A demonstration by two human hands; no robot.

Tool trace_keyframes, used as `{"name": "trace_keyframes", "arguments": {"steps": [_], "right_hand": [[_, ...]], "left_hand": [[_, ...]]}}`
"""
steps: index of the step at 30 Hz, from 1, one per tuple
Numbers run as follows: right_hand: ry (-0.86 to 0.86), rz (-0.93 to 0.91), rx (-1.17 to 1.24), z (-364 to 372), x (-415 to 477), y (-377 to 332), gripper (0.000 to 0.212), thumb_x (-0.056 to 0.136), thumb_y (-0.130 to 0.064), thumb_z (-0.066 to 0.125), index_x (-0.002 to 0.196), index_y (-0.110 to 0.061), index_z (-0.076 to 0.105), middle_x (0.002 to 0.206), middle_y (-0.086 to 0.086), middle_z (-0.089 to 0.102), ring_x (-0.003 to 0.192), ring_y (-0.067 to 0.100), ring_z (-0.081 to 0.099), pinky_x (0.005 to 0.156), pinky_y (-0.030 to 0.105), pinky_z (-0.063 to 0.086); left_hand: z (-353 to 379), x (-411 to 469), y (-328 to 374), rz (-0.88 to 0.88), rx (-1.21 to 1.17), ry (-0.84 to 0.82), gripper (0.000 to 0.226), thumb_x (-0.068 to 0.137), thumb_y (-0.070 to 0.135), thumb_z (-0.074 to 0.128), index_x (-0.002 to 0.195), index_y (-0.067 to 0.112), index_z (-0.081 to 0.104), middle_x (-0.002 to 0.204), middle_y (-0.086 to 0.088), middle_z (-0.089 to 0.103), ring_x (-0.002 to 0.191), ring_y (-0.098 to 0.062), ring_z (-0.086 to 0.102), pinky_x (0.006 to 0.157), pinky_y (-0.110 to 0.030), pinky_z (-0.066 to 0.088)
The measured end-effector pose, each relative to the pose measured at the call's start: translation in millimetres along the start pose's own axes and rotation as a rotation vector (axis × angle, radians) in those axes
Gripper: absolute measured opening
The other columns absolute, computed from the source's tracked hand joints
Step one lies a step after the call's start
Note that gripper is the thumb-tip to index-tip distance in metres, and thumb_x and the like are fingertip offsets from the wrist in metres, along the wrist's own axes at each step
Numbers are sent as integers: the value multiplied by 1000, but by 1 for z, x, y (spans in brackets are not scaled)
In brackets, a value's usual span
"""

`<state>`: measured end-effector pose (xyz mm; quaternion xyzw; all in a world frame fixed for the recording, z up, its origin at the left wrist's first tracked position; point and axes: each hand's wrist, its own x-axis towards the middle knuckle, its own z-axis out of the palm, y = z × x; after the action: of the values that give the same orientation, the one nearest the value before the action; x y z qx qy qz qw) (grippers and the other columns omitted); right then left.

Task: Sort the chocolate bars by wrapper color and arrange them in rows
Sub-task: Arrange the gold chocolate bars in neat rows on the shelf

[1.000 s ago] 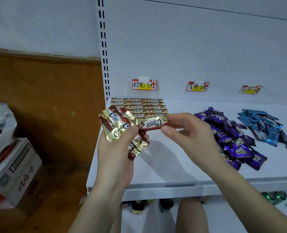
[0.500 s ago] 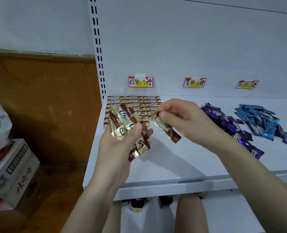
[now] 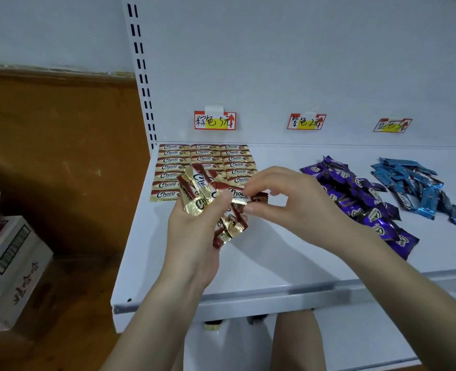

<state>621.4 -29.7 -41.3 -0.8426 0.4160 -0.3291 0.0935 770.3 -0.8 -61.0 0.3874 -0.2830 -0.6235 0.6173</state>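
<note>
Left hand [image 3: 194,236] clutches brown bars [image 3: 198,196] (fanned bunch); right hand [image 3: 296,207] pinches top bar [image 3: 244,198]

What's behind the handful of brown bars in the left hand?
Neat rows of brown Choco bars on the shelf. The handful in the left hand covers the middle column's front bars.

Shelf [image 3: 275,258] front bare left and centre, open from near edge. Back left corner filled by rows of brown bars [image 3: 205,159], against back panel [image 3: 275,62]. Left hand [image 3: 194,236], gripping bunch of bars [image 3: 200,188], hangs over their near end. Purple pile [image 3: 360,199] sprawls right; bare lane between. Blue pile [image 3: 414,188] beyond.
</note>
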Motion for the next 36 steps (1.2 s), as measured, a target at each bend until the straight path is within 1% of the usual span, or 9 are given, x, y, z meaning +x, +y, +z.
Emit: {"name": "trace_keyframes", "arguments": {"steps": [4, 7, 9, 12, 14, 20, 25, 32, 36], "right_hand": [[-59, 142, 29, -6, 8, 34, 14, 78, -14, 72, 91, -10, 70, 93, -4, 65, 84, -9, 52, 74, 4, 37], [-139, 243, -59, -11, 16, 62, 13, 80, -9, 69, 93, -12, 70, 100, 0, 66, 84, 1, 52, 73, 1, 32], [-198, 273, -105, -9, 23, 72, 15, 81, -8, 68, 95, -11, 70, 103, 0, 65, 92, 10, 54, 76, 7, 35], [-270, 252, -140, -1, 33, 78, 17, 80, -7, 68, 97, -9, 70, 104, 4, 65, 98, 19, 55, 84, 22, 37], [-295, 232, -147, 4, 37, 79, 18, 80, -7, 68, 98, -9, 70, 105, 6, 65, 99, 20, 55, 83, 22, 36], [-348, 183, -177, 14, 38, 80, 18, 83, -9, 64, 100, -11, 70, 107, 4, 65, 102, 20, 53, 86, 26, 37], [-321, 129, -165, 17, 34, 82, 13, 81, -4, 65, 91, -8, 74, 98, 9, 68, 95, 25, 57, 80, 21, 34], [-314, 137, -172, 21, 38, 81, 16, 85, -5, 62, 97, -8, 72, 102, 9, 66, 98, 24, 54, 80, 21, 33], [-320, 118, -189, 21, 39, 82, 15, 84, -5, 62, 96, -7, 72, 100, 8, 66, 96, 23, 55, 72, 11, 29]], "left_hand": [[-5, 7, -2, -16, 13, 5, 32, 83, 13, 62, 116, 17, 61, 100, -8, 72, 82, -20, 71, 71, -33, 58], [-12, 13, -1, -35, 0, 46, 35, 81, 18, 61, 115, 20, 60, 98, -4, 73, 83, -17, 71, 71, -33, 58], [-17, 16, -1, -72, -27, 88, 29, 88, 14, 58, 115, 22, 59, 98, -1, 74, 86, -18, 72, 77, -36, 57], [-21, 17, -4, -123, -67, 148, 27, 91, 10, 54, 114, 23, 58, 100, -4, 73, 90, -20, 71, 84, -37, 53], [-22, 17, -6, -118, -66, 173, 25, 89, 10, 55, 109, 24, 58, 102, -5, 73, 94, -23, 70, 88, -41, 52], [-23, 15, -6, -62, -70, 115, 37, 89, 8, 53, 124, 20, 52, 102, -8, 72, 89, -24, 71, 88, -43, 51], [-23, 14, -6, -67, -71, 120, 35, 89, 8, 52, 122, 19, 53, 101, -8, 73, 89, -24, 71, 89, -45, 51], [-23, 14, -5, -70, -78, 125, 30, 90, 7, 50, 117, 19, 54, 99, -8, 73, 87, -24, 71, 84, -43, 54], [-23, 15, -5, -80, -105, 144, 29, 90, 5, 51, 116, 19, 54, 100, -9, 73, 85, -25, 72, 79, -43, 57]]}}
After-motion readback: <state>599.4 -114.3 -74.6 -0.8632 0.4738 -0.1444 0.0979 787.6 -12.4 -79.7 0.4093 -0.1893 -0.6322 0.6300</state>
